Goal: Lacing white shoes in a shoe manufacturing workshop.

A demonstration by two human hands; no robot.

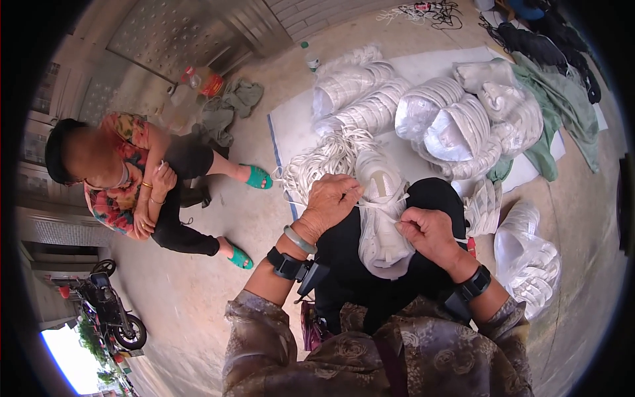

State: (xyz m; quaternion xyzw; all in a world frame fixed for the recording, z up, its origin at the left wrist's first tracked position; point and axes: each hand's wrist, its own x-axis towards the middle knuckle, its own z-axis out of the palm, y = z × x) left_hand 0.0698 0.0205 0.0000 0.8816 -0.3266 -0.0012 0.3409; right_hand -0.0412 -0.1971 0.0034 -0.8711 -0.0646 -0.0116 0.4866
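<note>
A white shoe upper lies across my lap between my knees, its tongue pointing away from me. Laces run across its front part. My left hand pinches a white shoelace at the upper's left side, fingers closed. On the other side my right hand is closed too, thumb and forefinger pressed together on the lace near the eyelets. Just past my left hand a tangled heap of white shoelaces reaches up to the upper's tongue.
Stacks of nested white uppers in clear plastic lie on a white sheet ahead. More bagged uppers lie to my right, near a green cloth. A seated person in green slippers is at left; a motorcycle stands behind.
</note>
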